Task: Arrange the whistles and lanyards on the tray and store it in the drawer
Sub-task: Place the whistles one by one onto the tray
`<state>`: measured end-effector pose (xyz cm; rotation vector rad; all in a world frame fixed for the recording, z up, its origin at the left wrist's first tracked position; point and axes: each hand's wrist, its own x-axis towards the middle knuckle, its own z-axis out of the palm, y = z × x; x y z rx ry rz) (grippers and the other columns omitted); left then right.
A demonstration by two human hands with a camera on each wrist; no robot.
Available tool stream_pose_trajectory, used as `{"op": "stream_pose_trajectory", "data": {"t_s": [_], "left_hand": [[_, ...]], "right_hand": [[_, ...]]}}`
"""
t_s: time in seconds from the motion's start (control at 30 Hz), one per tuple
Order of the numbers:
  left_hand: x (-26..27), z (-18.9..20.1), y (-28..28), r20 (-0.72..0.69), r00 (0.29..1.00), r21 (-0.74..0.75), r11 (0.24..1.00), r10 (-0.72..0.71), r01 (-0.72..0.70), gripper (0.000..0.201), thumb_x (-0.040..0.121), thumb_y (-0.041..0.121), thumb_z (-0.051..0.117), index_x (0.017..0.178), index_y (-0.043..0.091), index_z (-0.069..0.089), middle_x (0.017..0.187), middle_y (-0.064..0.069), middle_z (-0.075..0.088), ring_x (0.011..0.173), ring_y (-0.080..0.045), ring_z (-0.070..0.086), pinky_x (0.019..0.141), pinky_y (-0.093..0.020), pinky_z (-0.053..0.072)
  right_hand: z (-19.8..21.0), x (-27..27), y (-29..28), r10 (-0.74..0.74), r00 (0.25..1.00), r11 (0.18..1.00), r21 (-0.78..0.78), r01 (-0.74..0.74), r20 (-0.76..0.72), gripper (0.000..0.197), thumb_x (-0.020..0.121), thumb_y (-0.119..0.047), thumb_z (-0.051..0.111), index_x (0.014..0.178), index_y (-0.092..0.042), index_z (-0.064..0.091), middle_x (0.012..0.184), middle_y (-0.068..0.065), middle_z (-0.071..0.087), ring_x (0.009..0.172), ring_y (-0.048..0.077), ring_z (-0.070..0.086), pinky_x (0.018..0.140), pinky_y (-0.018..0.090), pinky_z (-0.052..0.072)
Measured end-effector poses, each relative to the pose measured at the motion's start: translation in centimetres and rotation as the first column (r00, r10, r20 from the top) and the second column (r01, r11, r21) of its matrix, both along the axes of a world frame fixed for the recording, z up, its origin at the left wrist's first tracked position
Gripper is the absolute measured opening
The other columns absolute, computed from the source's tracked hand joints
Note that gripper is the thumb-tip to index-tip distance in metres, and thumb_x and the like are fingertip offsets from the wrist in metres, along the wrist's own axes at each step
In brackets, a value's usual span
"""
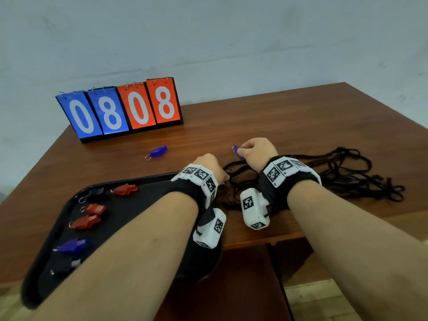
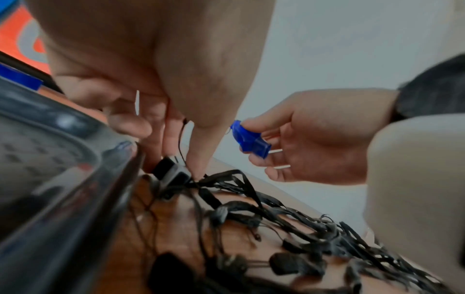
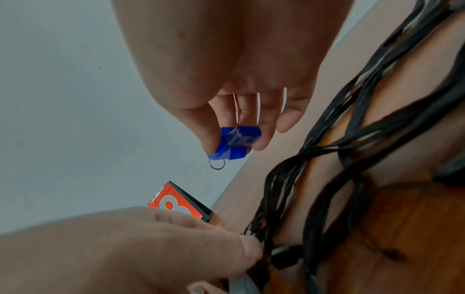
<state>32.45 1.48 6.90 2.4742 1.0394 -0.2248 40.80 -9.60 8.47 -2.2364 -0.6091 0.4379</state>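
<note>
A black tray lies at the table's front left, holding several whistles: red ones, a blue one and black ones. Another blue whistle lies loose on the table behind the tray. My right hand pinches a third blue whistle above the table, its key ring hanging free. My left hand sits by the tray's right corner and pinches the clip end of a black lanyard. The tangled black lanyards spread to the right under my right wrist.
A flip scoreboard reading 0808 stands at the back left against the wall. The wooden table has bare surface behind my hands. Its front edge runs just below my wrists, with a dark wooden front underneath.
</note>
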Motion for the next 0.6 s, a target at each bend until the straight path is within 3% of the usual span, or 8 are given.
{"op": "stream_pose_trajectory", "data": {"t_s": [0.13, 0.23, 0.33, 0.43, 0.6], "left_hand": [[0.7, 0.0, -0.6, -0.036, 0.998, -0.006, 0.999, 0.047, -0.047, 0.02, 0.079, 0.031, 0.069, 0.084, 0.012, 0.07, 0.073, -0.001, 0.065, 0.059, -0.016, 0.056, 0.05, -0.024, 0.042], [0.7, -0.2, -0.6, -0.01, 0.996, -0.053, 0.995, 0.089, -0.089, 0.018, 0.079, 0.029, 0.068, 0.081, 0.011, 0.069, 0.08, -0.004, 0.068, 0.062, -0.019, 0.057, 0.053, -0.025, 0.042], [0.6, -0.2, 0.0, 0.126, 0.982, -0.184, 0.976, 0.143, -0.119, 0.013, 0.079, 0.024, 0.067, 0.077, 0.012, 0.068, 0.077, -0.004, 0.07, 0.067, -0.019, 0.059, 0.06, -0.026, 0.045], [-0.2, 0.7, 0.2, 0.325, 0.924, -0.279, 0.954, 0.202, -0.11, 0.015, 0.081, 0.018, 0.07, 0.07, 0.017, 0.061, 0.065, 0.003, 0.063, 0.062, -0.012, 0.055, 0.056, -0.024, 0.042], [-1.4, 2.3, 0.5, 0.519, 0.803, -0.368, 0.924, 0.293, -0.099, 0.018, 0.078, 0.016, 0.074, 0.083, 0.02, 0.057, 0.084, -0.004, 0.067, 0.073, -0.018, 0.064, 0.07, -0.032, 0.053]], "right_hand": [[-0.3, 0.1, -0.1, 0.021, 1.0, 1.0, 0.024, -0.02, -0.019, 0.019, 0.092, -0.031, 0.057, 0.095, -0.017, 0.07, 0.092, 0.001, 0.064, 0.08, 0.017, 0.057, 0.059, 0.025, 0.04], [-0.4, 0.1, -0.2, 0.026, 0.999, 0.998, 0.049, -0.025, -0.02, 0.017, 0.092, -0.03, 0.057, 0.088, -0.018, 0.068, 0.087, 0.001, 0.063, 0.071, 0.015, 0.055, 0.053, 0.023, 0.038], [-0.4, 0.2, -0.3, 0.013, 0.999, 0.998, 0.069, -0.011, -0.033, 0.016, 0.091, -0.03, 0.058, 0.09, -0.018, 0.069, 0.089, 0.001, 0.066, 0.075, 0.015, 0.06, 0.057, 0.024, 0.044], [-0.2, 0.0, -0.3, -0.014, 0.998, 0.995, 0.1, 0.02, -0.068, 0.017, 0.091, -0.028, 0.059, 0.098, -0.017, 0.069, 0.099, 0.005, 0.071, 0.092, 0.021, 0.068, 0.08, 0.035, 0.056], [1.0, -1.0, -0.4, -0.017, 1.0, 0.997, 0.077, 0.018, -0.008, 0.019, 0.093, -0.024, 0.057, 0.108, -0.016, 0.064, 0.098, -0.001, 0.06, 0.087, 0.017, 0.056, 0.072, 0.027, 0.041]]}}
